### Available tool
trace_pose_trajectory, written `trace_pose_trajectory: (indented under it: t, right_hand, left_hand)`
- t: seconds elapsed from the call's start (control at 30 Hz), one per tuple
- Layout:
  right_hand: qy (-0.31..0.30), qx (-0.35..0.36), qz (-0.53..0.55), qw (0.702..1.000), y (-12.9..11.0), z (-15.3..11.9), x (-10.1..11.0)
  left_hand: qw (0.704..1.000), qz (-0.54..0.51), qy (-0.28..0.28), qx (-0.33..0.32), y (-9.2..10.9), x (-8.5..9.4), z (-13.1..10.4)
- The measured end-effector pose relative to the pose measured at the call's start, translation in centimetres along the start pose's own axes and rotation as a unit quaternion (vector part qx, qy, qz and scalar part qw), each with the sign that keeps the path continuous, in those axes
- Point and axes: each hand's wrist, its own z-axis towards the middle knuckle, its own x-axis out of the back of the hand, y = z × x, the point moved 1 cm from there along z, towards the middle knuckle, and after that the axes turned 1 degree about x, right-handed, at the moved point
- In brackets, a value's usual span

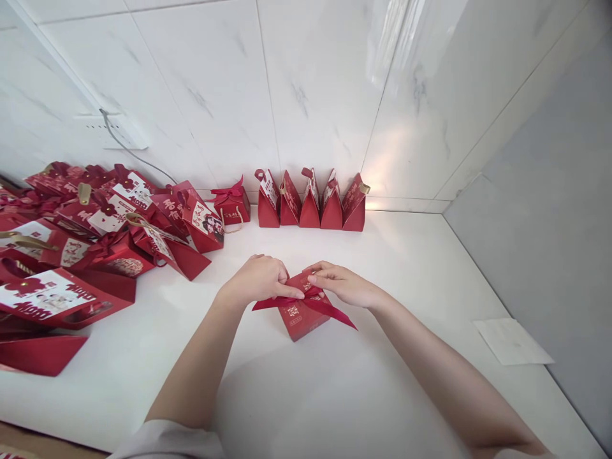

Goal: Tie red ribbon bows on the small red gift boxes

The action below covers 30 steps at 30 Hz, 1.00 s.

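The ribbon (329, 308) is pinched between the left hand's (268, 279) thumb and fingers, while the red box (306, 319) beneath is touched by the right hand's (342, 284) loosely curved fingers. Beyond them, five triangular boxes (310, 210) are lined up by the tiled wall (315, 89).

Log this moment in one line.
left hand: at ribbon | right hand: on red box | ribbon: across box | triangular boxes: row by wall | piled boxes: left side
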Motion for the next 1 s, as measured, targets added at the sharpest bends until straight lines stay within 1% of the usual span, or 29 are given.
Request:
trace_pose_trajectory:
  t: [0.1,0.2,0.27,0.33,0.4,0.53,0.63,0.8,1.0]
  right_hand:
    - [0.042,0.021,0.016,0.999,0.6,0.6,-0.5]
    - [0.074,0.045,0.009,0.996,0.9,0.9,-1.0]
    - [0.087,0.058,0.001,0.995,0.9,1.0,-1.1]
    - [0.092,0.064,-0.001,0.994,0.9,0.9,-1.2]
    - [0.092,0.063,0.012,0.994,1.0,0.7,-1.1]
    - [0.079,0.061,0.046,0.994,1.2,0.6,-0.9]
    - [0.058,0.066,0.048,0.995,1.4,0.6,-0.6]
    - [0.024,0.076,0.055,0.995,1.6,0.7,-0.2]
    - [-0.002,0.087,0.079,0.993,1.6,0.8,0.2]
  left_hand:
    - [0.997,0.070,-0.008,0.023,0.4,-0.1,0.0]
    - [0.997,0.078,-0.003,0.019,0.4,-0.3,0.0]
    - [0.998,0.050,-0.007,0.022,0.2,-0.5,0.1]
    - [0.999,-0.002,-0.022,0.024,-0.1,-0.6,0.1]
    - [0.997,-0.057,-0.041,0.010,-0.5,-0.6,0.1]
    - [0.990,-0.121,-0.073,-0.017,-1.1,-0.4,0.0]
    - [0.982,-0.159,-0.093,-0.030,-1.3,-0.2,0.1]
    - [0.967,-0.217,-0.126,-0.036,-1.3,-0.1,0.2]
    - [0.970,-0.213,-0.112,-0.026,-0.9,0.0,0.0]
